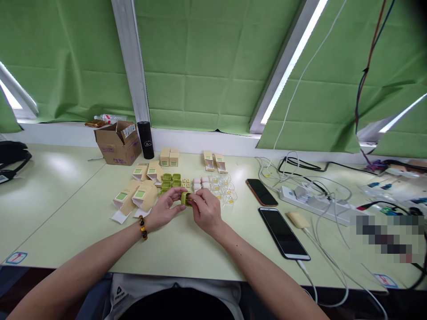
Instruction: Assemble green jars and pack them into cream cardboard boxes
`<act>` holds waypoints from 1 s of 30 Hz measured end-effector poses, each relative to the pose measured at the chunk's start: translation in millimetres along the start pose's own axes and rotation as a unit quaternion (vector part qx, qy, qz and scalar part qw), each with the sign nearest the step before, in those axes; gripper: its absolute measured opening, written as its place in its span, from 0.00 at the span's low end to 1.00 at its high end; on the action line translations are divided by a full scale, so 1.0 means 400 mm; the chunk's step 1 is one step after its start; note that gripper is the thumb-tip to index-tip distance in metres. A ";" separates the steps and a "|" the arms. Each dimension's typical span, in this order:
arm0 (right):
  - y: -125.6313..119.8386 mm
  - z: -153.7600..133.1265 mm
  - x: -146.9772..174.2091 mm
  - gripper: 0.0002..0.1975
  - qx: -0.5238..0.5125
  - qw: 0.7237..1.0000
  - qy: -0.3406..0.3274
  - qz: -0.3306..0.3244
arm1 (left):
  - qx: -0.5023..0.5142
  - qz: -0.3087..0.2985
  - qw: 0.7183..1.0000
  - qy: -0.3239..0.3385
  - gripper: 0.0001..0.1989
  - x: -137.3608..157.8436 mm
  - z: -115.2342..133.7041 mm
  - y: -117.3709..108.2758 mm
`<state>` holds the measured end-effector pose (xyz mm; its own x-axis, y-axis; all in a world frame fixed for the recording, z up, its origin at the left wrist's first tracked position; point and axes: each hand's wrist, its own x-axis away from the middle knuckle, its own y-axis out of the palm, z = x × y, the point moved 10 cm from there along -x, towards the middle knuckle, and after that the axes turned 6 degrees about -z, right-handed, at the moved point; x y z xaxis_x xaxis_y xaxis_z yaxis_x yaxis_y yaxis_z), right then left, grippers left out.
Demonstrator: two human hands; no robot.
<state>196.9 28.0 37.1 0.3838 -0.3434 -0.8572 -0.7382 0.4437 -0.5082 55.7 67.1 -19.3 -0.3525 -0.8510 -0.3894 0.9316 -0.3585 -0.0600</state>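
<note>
My left hand (166, 208) holds a small green square cup (183, 198) tilted on its side above the table. The fingers of my right hand (208, 212) are pinched together at the cup's opening; what they grip, if anything, is hidden. Just behind my hands stand several matching green cups (171, 177) in rows. Beside them lie tiny yellow pieces (186, 182), then pink and whitish small blocks (200, 180). Several clear plastic cups (228, 192) with yellow spots inside sit to the right of the blocks.
Opened beige cartons (144, 196) lie left of my hands; more small boxes (169, 157) and cartons (215, 162) stand behind. A cardboard box (118, 144) and black bottle (146, 140) are at the back. Phones (283, 233), a power strip (315, 205) and tangled cables fill the right.
</note>
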 end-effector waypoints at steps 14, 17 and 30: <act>0.013 0.003 0.000 0.07 -0.050 0.998 -0.025 -0.010 | -0.005 0.001 1.000 -0.004 0.25 -0.008 0.007 0.000; 0.006 0.000 -0.004 0.06 -0.060 0.998 -0.035 -0.007 | -0.002 0.001 1.000 -0.001 0.25 -0.011 0.007 -0.002; 0.020 0.061 0.016 0.30 -0.133 0.989 0.061 -0.033 | -0.111 0.101 0.988 0.041 0.25 -0.006 0.039 -0.068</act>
<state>207.0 49.8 25.5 0.3774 -0.4692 -0.7984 -0.8398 0.1900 -0.5086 29.8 72.8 -2.5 -0.1570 -0.8597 -0.4861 0.9819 -0.0830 -0.1702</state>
